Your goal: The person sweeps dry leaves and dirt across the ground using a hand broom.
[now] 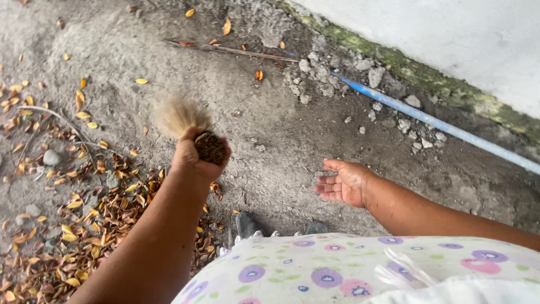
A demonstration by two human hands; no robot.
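Fingers [216,163] of the left hand [194,155] are clenching a broom [185,126], its blurred bristles pointing away over the ground [264,141]. Right hand [344,181] is hanging released, holding nothing. Leaves [95,208] are lying beside the left arm; farther off, a blue pipe [433,121] is running along the wall [450,34].

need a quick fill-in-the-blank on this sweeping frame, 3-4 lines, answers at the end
1. The left hand grips a bundled stick broom, while the right hand is ____.
2. The dry leaves are piled on the person's ____ side.
3. Along the foot of the white wall lies a long ____ pipe.
4. The ground underfoot is bare ____.

Missing words: empty; left; blue; dirt
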